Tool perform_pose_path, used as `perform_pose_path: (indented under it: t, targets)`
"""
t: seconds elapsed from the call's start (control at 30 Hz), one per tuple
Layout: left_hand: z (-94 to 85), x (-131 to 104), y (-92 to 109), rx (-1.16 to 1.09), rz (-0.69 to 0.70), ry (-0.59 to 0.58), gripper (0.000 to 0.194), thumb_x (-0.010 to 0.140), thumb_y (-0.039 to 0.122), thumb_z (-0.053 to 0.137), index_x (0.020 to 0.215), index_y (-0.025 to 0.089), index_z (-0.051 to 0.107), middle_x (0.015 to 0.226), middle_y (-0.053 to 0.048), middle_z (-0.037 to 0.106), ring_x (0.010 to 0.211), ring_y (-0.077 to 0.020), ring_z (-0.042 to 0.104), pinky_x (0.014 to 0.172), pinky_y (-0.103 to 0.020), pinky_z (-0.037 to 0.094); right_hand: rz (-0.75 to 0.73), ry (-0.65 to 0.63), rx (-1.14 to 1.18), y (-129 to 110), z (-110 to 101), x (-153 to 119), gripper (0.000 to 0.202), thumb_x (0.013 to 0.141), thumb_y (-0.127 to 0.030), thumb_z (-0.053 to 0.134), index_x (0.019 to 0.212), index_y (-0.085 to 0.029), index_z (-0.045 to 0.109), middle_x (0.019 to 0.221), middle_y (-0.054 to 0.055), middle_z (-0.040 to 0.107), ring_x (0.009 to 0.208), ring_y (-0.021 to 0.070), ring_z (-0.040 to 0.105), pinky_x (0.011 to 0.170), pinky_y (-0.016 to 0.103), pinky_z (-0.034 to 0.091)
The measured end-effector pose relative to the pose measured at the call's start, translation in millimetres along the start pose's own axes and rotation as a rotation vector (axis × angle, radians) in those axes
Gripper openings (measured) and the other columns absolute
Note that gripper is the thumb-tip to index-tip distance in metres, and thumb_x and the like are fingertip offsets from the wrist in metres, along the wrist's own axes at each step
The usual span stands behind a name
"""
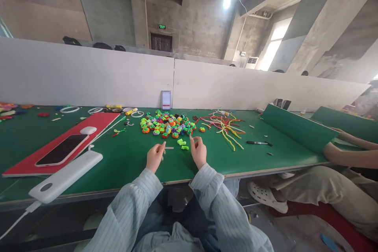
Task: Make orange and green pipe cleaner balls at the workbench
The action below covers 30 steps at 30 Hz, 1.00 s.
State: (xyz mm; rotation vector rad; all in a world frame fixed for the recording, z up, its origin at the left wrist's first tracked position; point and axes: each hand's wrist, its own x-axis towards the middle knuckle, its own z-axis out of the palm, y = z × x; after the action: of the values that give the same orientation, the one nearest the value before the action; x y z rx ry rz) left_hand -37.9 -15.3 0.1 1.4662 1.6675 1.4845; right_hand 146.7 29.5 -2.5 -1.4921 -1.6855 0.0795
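green bits: a few fuzzy lime pieces point(182, 143), stubby, lying loose just beside the right hand point(199, 152)
pale strip: little straight one point(169, 148), lying crosswise by the left hand point(154, 158), can't tell if it's touching
colorful pile: tons of small fuzzy clusters point(167, 123), green/orange/purple mostly, heaped on the tabletop point(124, 173) beyond both

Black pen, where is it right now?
In the head view, the black pen lies on the green tabletop, off to the right of your right hand, just past the bunch of fuzzy colourful strands.
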Motion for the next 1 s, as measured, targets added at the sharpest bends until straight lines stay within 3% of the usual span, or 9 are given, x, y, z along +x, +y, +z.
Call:
perform_pose_path:
  t: [0.13,0.27,0.37,0.47,0.57,0.73,0.87,1.0]
  targets:
    - [-1.7,3,-7,0.039,-0.026,0.118,0.04,0.078,0.053,0.044,0.055,0.02,0.048,0.04,0.005,0.043,0.04,-0.011,0.047,0.044,-0.021,0.035,0.009,0.061,-0.098,28,-17,15,0.036,0.09,-0.043,0.03,0.094,-0.016,0.054,0.062,0.001,0.055,0.058,0.015,0.053,0.056,0.023,0.036]
    - [-0.2,6,-15,-0.012,-0.07,0.128,0.036,0.075,0.054,0.046,0.065,0.02,0.052,0.047,0.003,0.052,0.045,-0.0138,0.053,0.042,-0.021,0.038,0.052,0.136,-0.237,71,-43,29,0.029,0.087,-0.032,0.036,0.1,-0.014,0.055,0.092,0.013,0.058,0.093,0.0246,0.05,0.08,0.035,0.036]
    - [1.2,8,-19,-0.022,-0.107,0.129,0.034,0.073,0.053,0.048,0.073,0.02,0.052,0.056,0.0,0.059,0.052,-0.0166,0.059,0.04,-0.022,0.04,0.095,0.163,-0.331,100,-59,32,0.026,0.082,-0.021,0.041,0.101,-0.013,0.057,0.119,0.019,0.047,0.114,0.0312,0.038,0.091,0.047,0.026]
    - [1.0,9,-22,0.037,-0.11,0.114,0.031,0.073,0.05,0.049,0.077,0.019,0.053,0.062,-0.002,0.063,0.059,-0.0183,0.062,0.042,-0.022,0.042,0.175,0.144,-0.486,119,-64,31,0.031,0.081,-0.02,0.043,0.106,-0.009,0.058,0.131,0.024,0.037,0.124,0.0354,0.026,0.095,0.053,0.018]
    - [0.1,9,-23,0.126,-0.092,0.087,0.027,0.073,0.046,0.049,0.075,0.02,0.054,0.062,-0.003,0.064,0.06,-0.0189,0.062,0.048,-0.024,0.043,0.247,0.05,-0.637,127,-61,30,0.035,0.085,-0.026,0.039,0.109,-0.009,0.058,0.13,0.024,0.04,0.123,0.0354,0.03,0.095,0.055,0.017]
    - [-3.0,11,-18,0.204,-0.083,0.056,0.024,0.073,0.044,0.048,0.07,0.021,0.053,0.062,-0.002,0.066,0.06,-0.0187,0.064,0.054,-0.025,0.044,0.234,-0.015,-0.656,125,-61,30,0.036,0.086,-0.025,0.038,0.114,-0.01,0.056,0.132,0.022,0.04,0.124,0.0339,0.032,0.096,0.054,0.018]
    - [-11.7,13,-10,0.398,-0.059,-0.106,0.022,0.075,0.043,0.046,0.069,0.022,0.052,0.057,-0.001,0.064,0.057,-0.0188,0.062,0.052,-0.024,0.04,0.192,-0.121,-0.662,123,-82,40,0.036,0.081,-0.023,0.05,0.114,-0.012,0.055,0.138,0.02,0.035,0.128,0.0333,0.027,0.098,0.053,0.019]
    - [-23.0,15,-5,0.634,0.019,-0.271,0.02,0.079,0.042,0.042,0.073,0.024,0.047,0.047,0.004,0.057,0.048,-0.0183,0.057,0.045,-0.023,0.03,0.12,-0.256,-0.645,125,-104,66,0.033,0.081,-0.023,0.052,0.113,-0.015,0.056,0.139,0.015,0.035,0.128,0.0275,0.029,0.099,0.043,0.026]
